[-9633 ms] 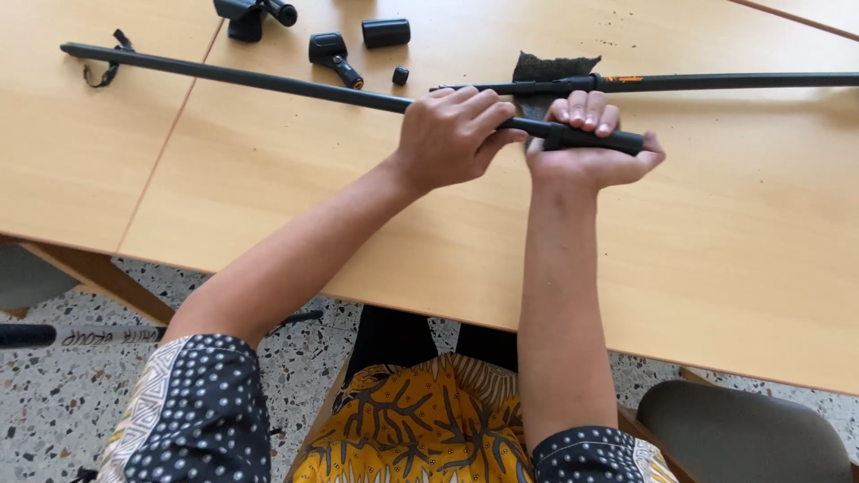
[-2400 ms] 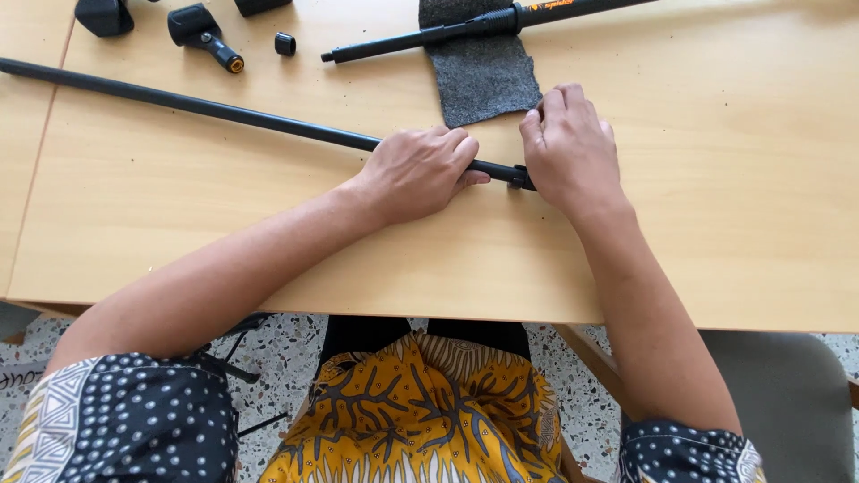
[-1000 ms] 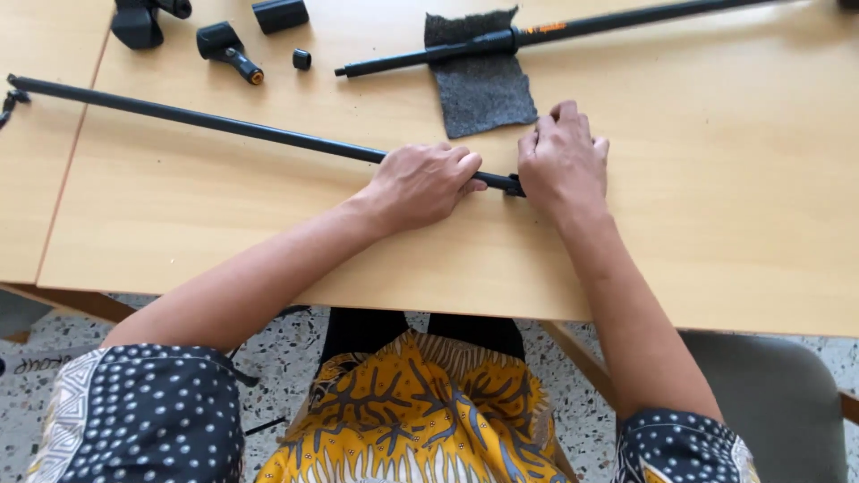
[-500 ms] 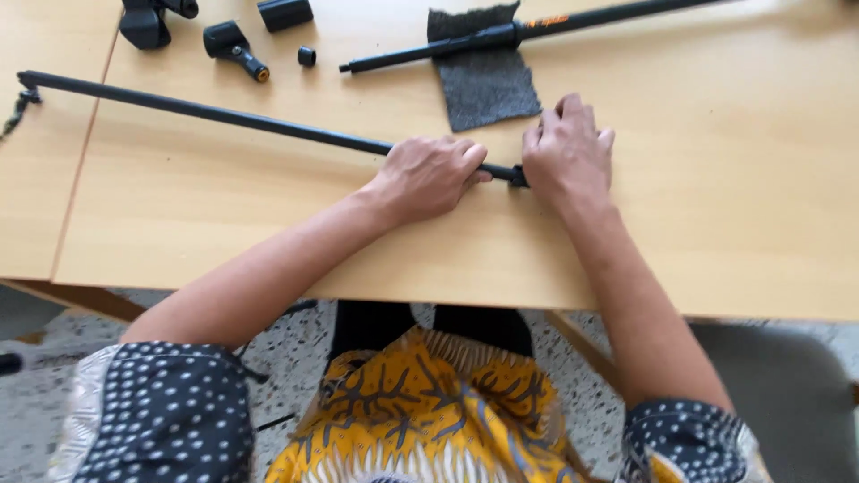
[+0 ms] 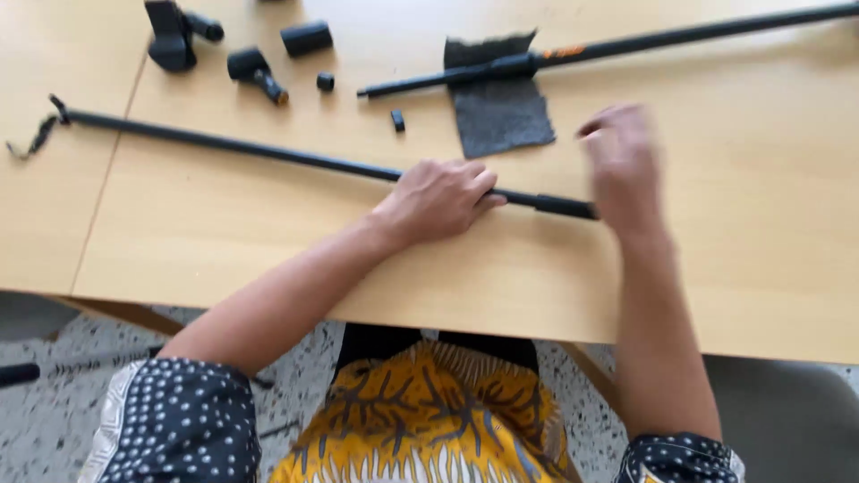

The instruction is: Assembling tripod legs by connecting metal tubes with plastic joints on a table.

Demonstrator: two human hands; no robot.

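Left hand point(image 5: 440, 199) lies palm down over the long black pole point(image 5: 268, 154), fingers curled over it, pinning it to the wooden table point(image 5: 268, 241). Closed on it loosely, more a press than a clench.

Right hand point(image 5: 622, 161) is motion-blurred, at or just above the pole's thicker right end point(image 5: 564, 207). Fingers look partly spread; can't tell if it grips anything.

The pole lies flat, slanting from far left down to the middle of the table, near the front edge. A short strap point(image 5: 36, 139) trails off its left tip.

Handling, my read: a thin stiff tube, probably metal, light for its length. Smooth round surface, so it'll roll and twist under a flat palm. The long overhang means the far tip swings if lifted from one end. Best hold is near the middle, or on the thicker sleeve at the right end, where there's more to grab.

Around it: a second black pole point(image 5: 680, 36) with an orange mark lies further back, across a dark grey felt-like patch point(image 5: 497, 112), rough and matte, with a ragged top edge. Small black parts sit at the back left: a clamp-like piece point(image 5: 170, 36), a knobbed fitting point(image 5: 253, 72), a short cylinder point(image 5: 306, 38), and two tiny caps point(image 5: 325, 81) point(image 5: 397, 120). All hard plastic by the look. The tabletop is pale, smooth laminate.
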